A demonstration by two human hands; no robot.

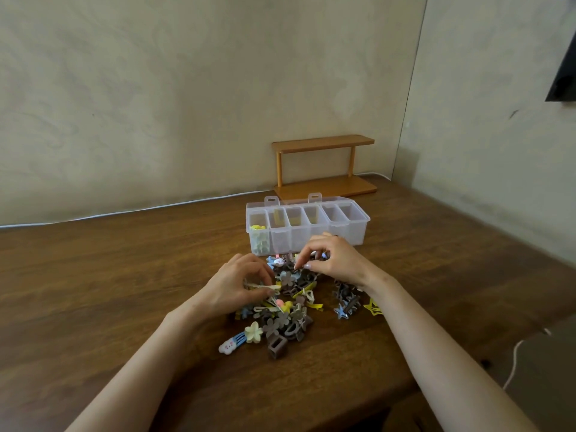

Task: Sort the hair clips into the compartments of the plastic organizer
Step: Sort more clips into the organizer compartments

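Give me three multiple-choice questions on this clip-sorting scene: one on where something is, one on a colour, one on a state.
1. Where is the organizer?
A) on the floor
B) on the table, beyond the pile
C) in the person's lap

2. What colour are the top clips in its leftmost compartment?
A) yellow
B) brown
C) blue

3. The organizer's lid is:
A) shut
B) lying on the pile
C) open, folded back

Answers: 1 B, as it stands on the table behind the pile, toward the wall. 2 A, as yellow shows at the top of that compartment. 3 C, as the compartments lie uncovered with the lid behind them.
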